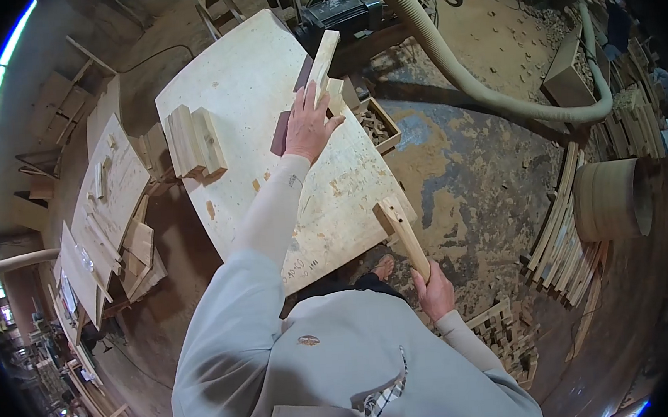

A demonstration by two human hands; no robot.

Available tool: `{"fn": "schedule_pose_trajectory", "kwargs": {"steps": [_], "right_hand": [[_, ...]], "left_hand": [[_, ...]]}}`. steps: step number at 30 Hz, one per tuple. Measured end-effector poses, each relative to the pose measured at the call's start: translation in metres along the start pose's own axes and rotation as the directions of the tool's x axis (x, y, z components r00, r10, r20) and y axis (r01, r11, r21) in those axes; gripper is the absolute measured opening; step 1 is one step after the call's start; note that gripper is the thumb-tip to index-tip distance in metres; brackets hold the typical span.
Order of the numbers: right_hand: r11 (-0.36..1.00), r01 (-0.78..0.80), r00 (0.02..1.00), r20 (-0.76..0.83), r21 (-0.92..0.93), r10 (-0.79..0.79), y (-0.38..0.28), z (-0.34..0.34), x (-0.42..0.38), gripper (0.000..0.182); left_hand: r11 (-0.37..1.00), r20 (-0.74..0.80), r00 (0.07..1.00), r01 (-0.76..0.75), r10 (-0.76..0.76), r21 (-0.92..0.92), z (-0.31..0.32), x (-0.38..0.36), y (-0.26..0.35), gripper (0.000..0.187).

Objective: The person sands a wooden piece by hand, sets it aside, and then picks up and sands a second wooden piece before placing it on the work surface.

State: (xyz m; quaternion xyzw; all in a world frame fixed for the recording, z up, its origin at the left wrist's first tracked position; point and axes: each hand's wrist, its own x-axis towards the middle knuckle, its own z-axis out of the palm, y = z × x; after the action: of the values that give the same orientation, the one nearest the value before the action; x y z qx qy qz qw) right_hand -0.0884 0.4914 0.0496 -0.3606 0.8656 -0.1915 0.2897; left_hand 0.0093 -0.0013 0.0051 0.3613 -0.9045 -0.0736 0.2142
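My left hand (310,125) rests with spread fingers at the near end of a pale wooden piece (324,56), beside dark reddish blocks (281,133) on the light worktable (243,68). Whether the fingers press on the wood or just lie against it is hard to tell. Low on the right, my right hand (435,292) is wrapped round the lower end of a wooden bar (407,238). The bar's upper end, with dark holes in it, is at the table's right corner. Stacked wooden blocks (194,143) stand on the table's left side.
A motor (341,10) is beyond the table, with a thick hose (448,61) curving right. A box of offcuts (377,124) sits by the table's right edge. Wooden strips (556,232) and a round drum (611,200) stand at right. Boards (118,169) lie at left.
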Motion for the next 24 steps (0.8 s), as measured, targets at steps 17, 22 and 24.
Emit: {"fn": "schedule_pose_trajectory", "kwargs": {"steps": [17, 22, 24], "right_hand": [[0.994, 0.061, 0.991, -0.118, -0.085, -0.071, 0.043, 0.055, 0.022, 0.05], [0.985, 0.167, 0.956, -0.236, -0.048, -0.173, 0.054, 0.07, 0.028, 0.049], [0.986, 0.157, 0.958, -0.235, -0.057, -0.166, 0.057, 0.076, 0.032, 0.049]], "left_hand": [[0.992, -0.147, 0.987, -0.047, 0.064, 0.116, 0.024, -0.003, -0.006, 0.071], [0.994, -0.103, 0.994, -0.028, 0.039, 0.108, 0.019, -0.004, -0.002, 0.071], [0.992, -0.115, 0.992, -0.033, 0.047, 0.118, 0.021, -0.004, -0.004, 0.071]]}}
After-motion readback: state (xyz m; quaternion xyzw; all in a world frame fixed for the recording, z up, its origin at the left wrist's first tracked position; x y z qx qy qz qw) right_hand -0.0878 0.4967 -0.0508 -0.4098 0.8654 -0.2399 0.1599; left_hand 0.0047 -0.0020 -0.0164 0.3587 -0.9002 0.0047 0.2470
